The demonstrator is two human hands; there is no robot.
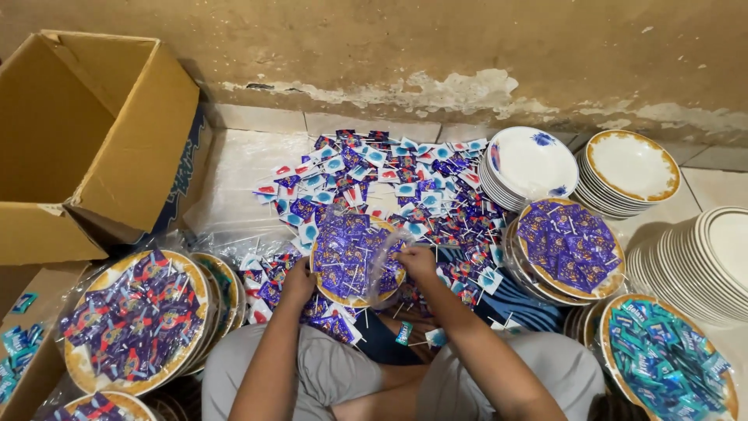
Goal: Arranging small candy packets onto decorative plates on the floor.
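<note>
warm, even indoor light — soft shadows beside the cardboard box, slight wide-angle bending at edges.

A large open cardboard box, brown with a blue printed side panel, is placed at the left edge of the floor against the wall. Small sachets in purple, blue, white and red are spread over the middle of the floor near the wall. Purple sachets are piled on a plate at the centre, on a wrapped plate at the lower left and on a plate at the right. Teal sachets are held on a plate at the lower right corner.
</note>
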